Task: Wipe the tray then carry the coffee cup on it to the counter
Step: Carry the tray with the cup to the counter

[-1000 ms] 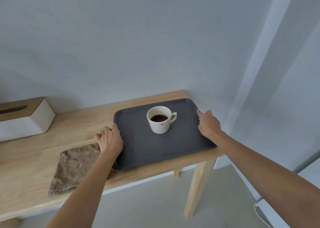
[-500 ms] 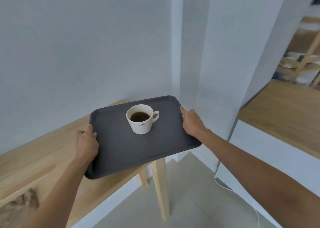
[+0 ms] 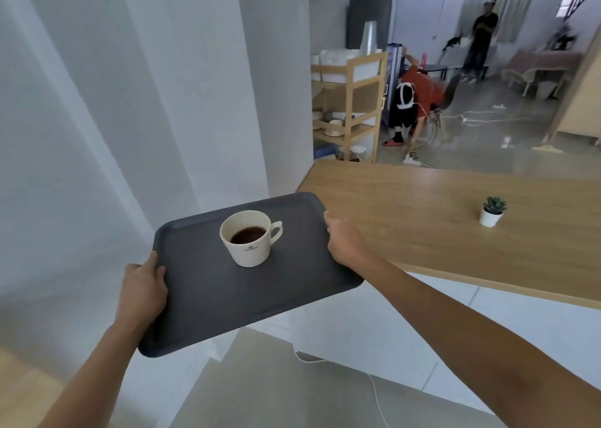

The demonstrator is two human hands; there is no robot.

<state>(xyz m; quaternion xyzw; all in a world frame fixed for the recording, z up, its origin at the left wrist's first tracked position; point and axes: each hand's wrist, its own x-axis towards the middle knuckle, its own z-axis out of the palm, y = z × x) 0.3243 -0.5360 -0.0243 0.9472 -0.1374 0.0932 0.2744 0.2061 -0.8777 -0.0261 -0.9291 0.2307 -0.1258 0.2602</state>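
Observation:
A dark grey tray (image 3: 208,300) is held in the air, roughly level, in front of me. My left hand (image 3: 143,289) grips its left edge and my right hand (image 3: 343,240) grips its right edge. A white coffee cup (image 3: 248,237) with dark coffee stands upright near the tray's middle, its handle pointing right. The wooden counter (image 3: 422,232) lies to the right, its near left corner just beyond the tray's right edge.
A small potted plant (image 3: 491,212) stands on the counter at the right. A white wall and pillar (image 3: 182,102) rise on the left. A white cable (image 3: 374,388) trails on the floor below. Farther back are a wooden shelf (image 3: 349,102) and two people.
The tray with the cup has been lifted off the wooden side table and swung right toward the counter. The table, cloth and tissue box have left the view.

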